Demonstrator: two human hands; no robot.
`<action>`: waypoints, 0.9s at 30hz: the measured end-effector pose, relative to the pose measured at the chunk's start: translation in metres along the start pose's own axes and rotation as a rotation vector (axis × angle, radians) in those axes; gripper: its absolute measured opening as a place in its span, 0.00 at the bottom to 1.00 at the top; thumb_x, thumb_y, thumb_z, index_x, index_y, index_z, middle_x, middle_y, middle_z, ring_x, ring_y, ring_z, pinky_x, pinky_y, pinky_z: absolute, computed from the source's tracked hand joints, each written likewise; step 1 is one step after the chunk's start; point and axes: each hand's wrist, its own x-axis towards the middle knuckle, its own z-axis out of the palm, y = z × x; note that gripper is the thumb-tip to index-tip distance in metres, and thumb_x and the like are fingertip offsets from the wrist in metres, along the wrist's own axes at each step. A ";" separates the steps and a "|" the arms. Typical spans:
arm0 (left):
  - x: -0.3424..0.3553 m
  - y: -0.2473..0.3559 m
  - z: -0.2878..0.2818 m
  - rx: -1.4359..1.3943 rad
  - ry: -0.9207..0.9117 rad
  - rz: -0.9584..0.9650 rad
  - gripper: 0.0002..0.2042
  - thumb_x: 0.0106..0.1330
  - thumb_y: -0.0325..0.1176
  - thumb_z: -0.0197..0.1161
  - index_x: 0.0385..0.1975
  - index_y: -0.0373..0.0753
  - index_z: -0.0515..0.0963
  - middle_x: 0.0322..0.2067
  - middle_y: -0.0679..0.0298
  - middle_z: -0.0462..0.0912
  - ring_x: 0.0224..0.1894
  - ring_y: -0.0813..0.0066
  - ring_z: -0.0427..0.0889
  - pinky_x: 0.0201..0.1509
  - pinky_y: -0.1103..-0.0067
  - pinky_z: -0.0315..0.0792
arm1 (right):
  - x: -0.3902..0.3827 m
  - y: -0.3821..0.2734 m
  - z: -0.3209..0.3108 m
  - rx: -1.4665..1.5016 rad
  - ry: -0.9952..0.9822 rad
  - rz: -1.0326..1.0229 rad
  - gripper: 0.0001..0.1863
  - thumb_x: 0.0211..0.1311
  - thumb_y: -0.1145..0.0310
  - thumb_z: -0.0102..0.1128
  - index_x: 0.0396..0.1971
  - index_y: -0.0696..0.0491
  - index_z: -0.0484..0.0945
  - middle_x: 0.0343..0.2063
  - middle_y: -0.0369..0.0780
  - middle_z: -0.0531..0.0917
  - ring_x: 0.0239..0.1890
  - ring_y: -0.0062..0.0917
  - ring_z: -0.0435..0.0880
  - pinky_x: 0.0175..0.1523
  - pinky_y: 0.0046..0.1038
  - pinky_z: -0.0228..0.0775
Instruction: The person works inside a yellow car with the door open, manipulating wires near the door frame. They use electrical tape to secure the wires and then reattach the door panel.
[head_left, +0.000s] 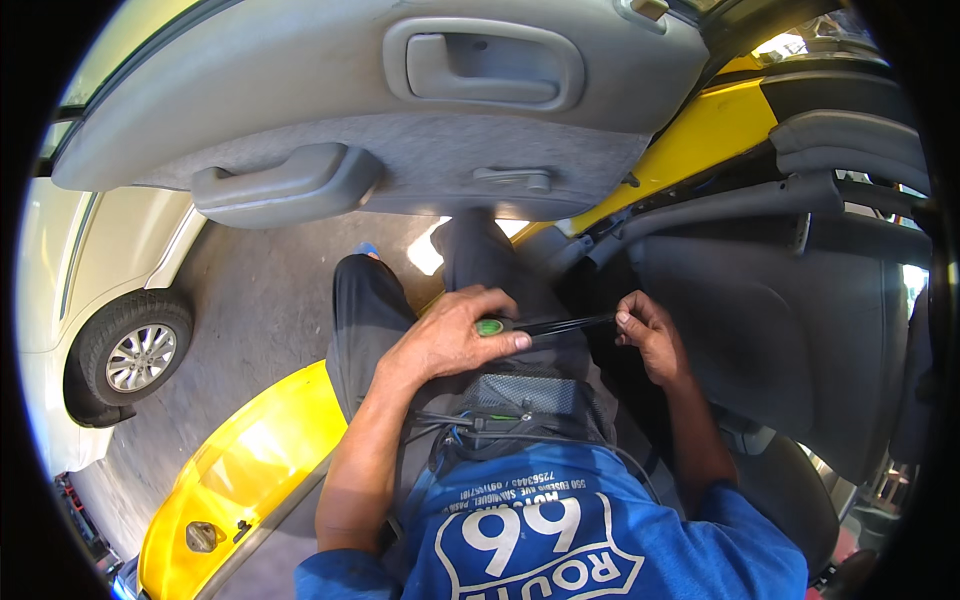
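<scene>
A small thing with a round green face [489, 327] sits in my left hand [450, 338], whose thumb and fingers are closed around it. From it a thin, glossy black strip or shaft [562, 325] runs across to the right, above my lap. My right hand [650, 335] pinches the far end of this black part between thumb and fingertips. Whether it is a tape roll or a tool is unclear, as my left fingers cover much of it. Below my hands, a dark mesh pouch [530, 393] with thin cables rests at my waist.
A grey door panel [430, 150] with a pull handle [285, 185], a latch recess [485, 65] and a window crank [515, 178] spans the top. A dark seat [780, 320] stands at right, a yellow body panel [255, 450] at lower left. Further left is a pale car [100, 260].
</scene>
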 end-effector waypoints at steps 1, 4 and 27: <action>0.001 0.003 0.001 0.001 -0.050 0.109 0.28 0.65 0.55 0.72 0.50 0.34 0.86 0.43 0.50 0.86 0.46 0.50 0.85 0.55 0.65 0.78 | -0.001 0.004 -0.003 0.025 0.005 -0.018 0.07 0.73 0.65 0.62 0.37 0.51 0.75 0.32 0.31 0.76 0.35 0.16 0.73 0.44 0.25 0.71; 0.008 0.009 0.000 0.046 -0.267 0.025 0.26 0.65 0.53 0.71 0.49 0.34 0.87 0.48 0.49 0.84 0.54 0.51 0.83 0.61 0.64 0.76 | -0.005 0.010 -0.016 0.022 -0.019 0.026 0.11 0.71 0.61 0.65 0.38 0.52 0.76 0.32 0.31 0.76 0.36 0.16 0.74 0.45 0.25 0.72; 0.016 0.067 -0.074 0.143 -0.333 -0.096 0.37 0.81 0.64 0.42 0.42 0.33 0.87 0.31 0.49 0.84 0.38 0.51 0.83 0.49 0.63 0.76 | 0.032 -0.089 0.094 -0.212 -0.435 -0.525 0.33 0.59 0.67 0.77 0.63 0.63 0.76 0.51 0.48 0.86 0.54 0.31 0.87 0.63 0.34 0.76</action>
